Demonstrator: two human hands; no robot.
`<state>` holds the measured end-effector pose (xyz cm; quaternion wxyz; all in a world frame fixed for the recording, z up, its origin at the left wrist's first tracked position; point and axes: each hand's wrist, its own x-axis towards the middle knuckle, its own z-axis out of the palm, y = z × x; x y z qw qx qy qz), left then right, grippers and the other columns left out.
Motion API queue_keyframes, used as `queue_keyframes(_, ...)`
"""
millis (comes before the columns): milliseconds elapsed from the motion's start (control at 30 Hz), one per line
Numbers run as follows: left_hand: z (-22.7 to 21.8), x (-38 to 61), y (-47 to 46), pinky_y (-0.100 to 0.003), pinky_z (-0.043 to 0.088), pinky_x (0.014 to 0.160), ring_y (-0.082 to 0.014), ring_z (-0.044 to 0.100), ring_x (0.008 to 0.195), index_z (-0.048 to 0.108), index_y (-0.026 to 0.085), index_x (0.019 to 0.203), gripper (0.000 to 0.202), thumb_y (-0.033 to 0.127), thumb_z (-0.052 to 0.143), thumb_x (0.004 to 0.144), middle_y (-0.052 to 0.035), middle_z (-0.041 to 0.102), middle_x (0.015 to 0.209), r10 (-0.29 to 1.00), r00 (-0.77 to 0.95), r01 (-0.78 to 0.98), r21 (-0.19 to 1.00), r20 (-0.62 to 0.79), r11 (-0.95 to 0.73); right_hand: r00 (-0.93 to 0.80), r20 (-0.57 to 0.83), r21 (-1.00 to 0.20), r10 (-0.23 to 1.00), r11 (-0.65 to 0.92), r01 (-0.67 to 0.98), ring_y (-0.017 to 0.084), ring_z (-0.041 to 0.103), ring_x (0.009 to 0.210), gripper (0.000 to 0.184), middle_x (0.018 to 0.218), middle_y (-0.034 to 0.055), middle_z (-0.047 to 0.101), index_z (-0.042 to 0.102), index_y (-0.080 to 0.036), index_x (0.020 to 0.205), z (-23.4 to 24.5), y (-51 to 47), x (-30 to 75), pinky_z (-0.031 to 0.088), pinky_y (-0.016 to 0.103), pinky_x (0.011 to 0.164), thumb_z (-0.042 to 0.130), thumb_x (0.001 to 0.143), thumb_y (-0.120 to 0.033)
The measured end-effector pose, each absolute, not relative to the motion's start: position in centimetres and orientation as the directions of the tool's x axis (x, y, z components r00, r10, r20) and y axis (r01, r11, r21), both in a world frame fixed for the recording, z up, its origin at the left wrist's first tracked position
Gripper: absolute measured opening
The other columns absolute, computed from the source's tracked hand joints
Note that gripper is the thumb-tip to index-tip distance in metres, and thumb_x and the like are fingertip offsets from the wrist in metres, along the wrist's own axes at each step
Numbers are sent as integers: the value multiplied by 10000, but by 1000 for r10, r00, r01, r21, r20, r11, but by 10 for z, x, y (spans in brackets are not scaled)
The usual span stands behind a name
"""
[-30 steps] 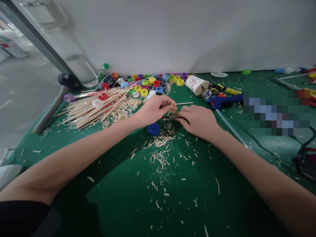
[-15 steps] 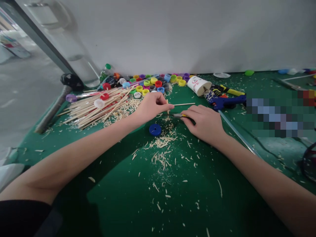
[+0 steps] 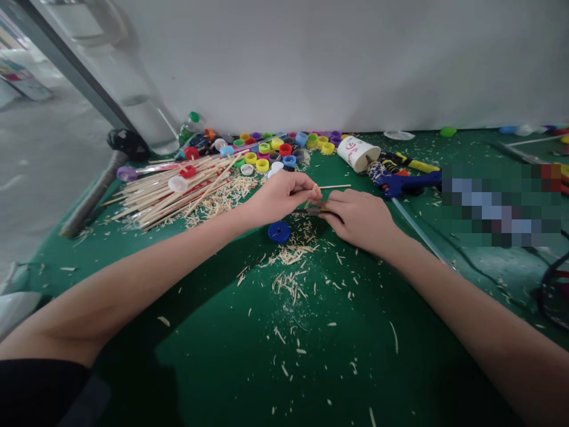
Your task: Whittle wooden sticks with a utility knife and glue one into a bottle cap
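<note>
My left hand (image 3: 284, 193) pinches a short wooden stick (image 3: 316, 188), most of it hidden by the fingers. Close by on the right, my right hand (image 3: 362, 216) is closed around a craft knife (image 3: 315, 210), its blade pointing left at the lower end of the stick. Below the hands a blue bottle cap (image 3: 279, 232) with a hole in its middle lies on the green table. Pale wood shavings (image 3: 293, 255) are scattered under and in front of the hands. Behind them lies a thin wooden stick (image 3: 335, 187).
Wooden sticks (image 3: 178, 198) lie heaped at the left, beside coloured bottle caps (image 3: 275, 151) along the wall. A paper cup (image 3: 358, 154) lies on its side, near a blue glue gun (image 3: 411, 182) and a clear tube (image 3: 420, 231) at the right.
My left hand has shifted slightly right, closer to my right hand. The stick in it, upright before, is now mostly covered by the fingers. The cap has stayed in place.
</note>
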<state>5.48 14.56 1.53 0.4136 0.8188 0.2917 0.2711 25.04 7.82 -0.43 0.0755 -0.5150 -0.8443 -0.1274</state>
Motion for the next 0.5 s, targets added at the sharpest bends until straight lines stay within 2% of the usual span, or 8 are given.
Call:
queue_keyframes(100,15,54,146,-247,503,701,-105,644,783,651,158,864,170,259,513,865,-68,725,906,712,675,278,829,190,-485,-456,268,131,849,437,890,184,553,778,265,874,17,669,669,-218,957,-5,78,252,314,314,605,443,952,-355)
queue_keyframes(167,15,52,146,-252,486,634,-100,617,699,627,172,801,162,325,587,835,-58,715,823,748,641,308,836,170,-454,-452,296,123,841,436,891,183,555,785,276,881,14,672,670,-223,971,-7,76,253,325,313,619,429,961,-357)
queue_keyframes(267,14,50,149,-257,429,535,-84,540,586,565,185,681,264,404,692,755,-35,666,700,805,566,344,837,176,-425,-446,365,93,818,444,891,183,560,818,292,918,23,680,667,-209,1005,-9,71,255,351,309,649,410,971,-342)
queue_keyframes(400,11,49,153,-254,378,495,-67,491,543,538,177,625,303,396,730,714,-35,653,677,862,480,369,854,162,-366,-405,470,52,785,433,900,179,559,822,268,952,32,690,666,-198,1003,-11,70,262,370,304,661,424,962,-307)
queue_keyframes(500,10,50,154,-259,374,497,-69,500,545,568,167,633,273,377,723,715,-52,679,707,878,461,383,864,127,-326,-396,472,41,788,430,902,182,560,815,261,944,35,694,672,-208,996,-11,71,265,364,309,641,431,956,-303)
